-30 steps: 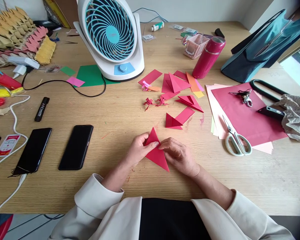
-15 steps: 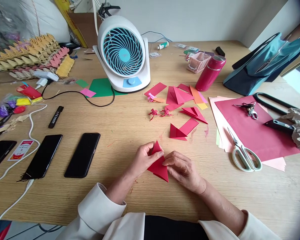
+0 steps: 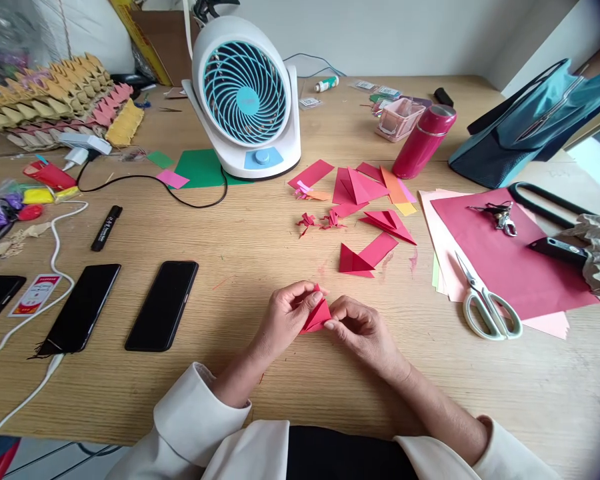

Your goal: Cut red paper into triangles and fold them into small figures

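Between my two hands is a small folded piece of red paper (image 3: 318,317), held just above the table. My left hand (image 3: 286,316) pinches its upper left side, thumb on top. My right hand (image 3: 364,331) pinches its right edge between thumb and fingertips. Part of the paper is hidden by the fingers. Beyond my hands lie more folded red papers (image 3: 356,261) and a folded red triangle (image 3: 391,225). Two small crumpled-looking red paper figures (image 3: 333,219) sit to the left of that triangle.
A white fan (image 3: 247,100) stands at the back. Black phones (image 3: 163,305) lie at left, near a marker (image 3: 107,228). On the right, scissors (image 3: 489,303) rest on red paper sheets (image 3: 520,267). A red flask (image 3: 425,141) and a teal bag (image 3: 525,133) stand behind.
The red paper in my hands has gone from a larger, longer triangle to a smaller folded shape. My right hand has shifted slightly, now pinching its right edge. The view has moved a little.
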Available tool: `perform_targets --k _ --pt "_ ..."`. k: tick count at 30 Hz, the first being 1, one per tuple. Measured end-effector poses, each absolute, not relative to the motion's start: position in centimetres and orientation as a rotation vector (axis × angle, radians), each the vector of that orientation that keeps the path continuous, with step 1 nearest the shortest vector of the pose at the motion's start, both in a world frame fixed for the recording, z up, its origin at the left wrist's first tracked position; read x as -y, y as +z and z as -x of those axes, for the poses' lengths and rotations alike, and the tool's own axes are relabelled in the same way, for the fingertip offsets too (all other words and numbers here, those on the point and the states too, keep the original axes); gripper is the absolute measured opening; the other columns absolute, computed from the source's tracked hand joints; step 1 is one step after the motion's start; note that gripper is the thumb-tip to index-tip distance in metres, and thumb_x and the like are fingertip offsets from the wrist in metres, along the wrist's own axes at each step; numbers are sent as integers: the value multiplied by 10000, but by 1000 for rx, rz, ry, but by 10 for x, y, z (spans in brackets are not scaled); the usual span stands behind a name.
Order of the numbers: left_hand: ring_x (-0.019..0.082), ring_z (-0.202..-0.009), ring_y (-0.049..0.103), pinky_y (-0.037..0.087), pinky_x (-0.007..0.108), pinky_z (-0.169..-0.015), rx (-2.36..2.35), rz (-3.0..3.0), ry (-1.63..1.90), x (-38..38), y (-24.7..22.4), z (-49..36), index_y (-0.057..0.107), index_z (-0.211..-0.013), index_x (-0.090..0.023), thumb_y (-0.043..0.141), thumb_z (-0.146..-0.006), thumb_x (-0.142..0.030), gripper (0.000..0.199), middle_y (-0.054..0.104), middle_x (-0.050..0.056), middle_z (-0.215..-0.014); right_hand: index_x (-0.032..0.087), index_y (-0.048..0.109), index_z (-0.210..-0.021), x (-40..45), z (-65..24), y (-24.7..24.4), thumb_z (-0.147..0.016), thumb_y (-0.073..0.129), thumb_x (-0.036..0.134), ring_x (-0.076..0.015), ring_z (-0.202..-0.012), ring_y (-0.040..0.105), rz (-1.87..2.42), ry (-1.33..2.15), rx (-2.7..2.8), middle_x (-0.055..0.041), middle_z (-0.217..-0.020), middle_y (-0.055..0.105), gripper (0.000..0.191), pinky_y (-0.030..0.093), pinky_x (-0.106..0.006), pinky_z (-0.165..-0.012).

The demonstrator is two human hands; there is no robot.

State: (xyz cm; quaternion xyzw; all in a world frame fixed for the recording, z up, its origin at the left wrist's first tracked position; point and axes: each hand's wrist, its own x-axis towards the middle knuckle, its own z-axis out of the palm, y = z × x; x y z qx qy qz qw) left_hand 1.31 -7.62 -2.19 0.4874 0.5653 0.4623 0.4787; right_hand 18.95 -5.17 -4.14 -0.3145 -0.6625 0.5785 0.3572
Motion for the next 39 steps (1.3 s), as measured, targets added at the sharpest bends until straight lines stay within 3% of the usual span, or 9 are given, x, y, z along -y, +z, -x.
perform_targets --k 9,23,39 --pt "168 -795 637 466 249 -738 -1413 -1326 1126 80 -13 -15 725 -929 -162 474 -978 -410 357 717 56 -887 192 612 -714 52 -188 -43 -868 693 421 -139 -662 549 941 1493 1658 -18 -730 609 288 451 -266 -635" --pt "158 -812 676 508 248 -725 -1442 -1416 1134 80 -17 -17 723 -951 -182 546 -953 -338 236 721 53 -906 191 611 -709 54 -189 -50 -859 714 369 -137 -657 554 956 1451 1656 -13 -724 611 255 445 -269 -629" --pt "156 -815 679 508 246 -725 -1442 -1421 1135 81 -19 -18 742 -951 -195 553 -953 -329 231 727 45 -902 196 599 -698 56 -190 -50 -848 721 400 -141 -644 548 998 1423 1670 -14 -717 607 281 444 -275 -617"
